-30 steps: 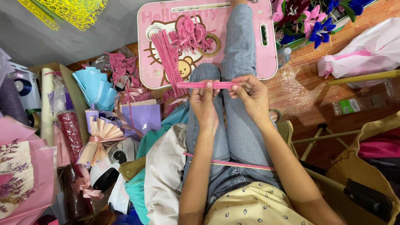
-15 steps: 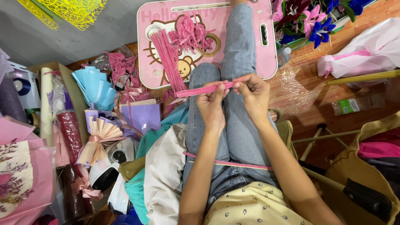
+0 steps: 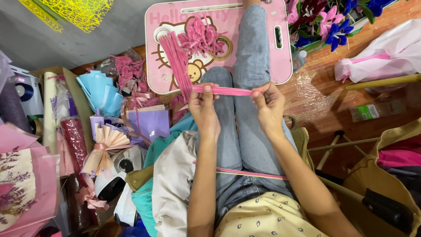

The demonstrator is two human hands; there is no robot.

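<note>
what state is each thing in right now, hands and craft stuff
left hand: pinching one end of the pink strip
right hand: pinching the other end
pink strip: stretched level between both hands
pink stem bundle: lying on the pink tray
pink tray: flat under the legs

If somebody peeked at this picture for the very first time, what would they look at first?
Probably the two hands in the middle: the left hand and right hand pinch the ends of a fuzzy pink pipe-cleaner strip stretched level between them, above the knees in blue jeans. Just behind sits a big pink cartoon-printed lap tray with a bundle of fuzzy pink stems lying on it. At the far left, folded light-blue paper sheets stand out among the wrapping papers.
</note>
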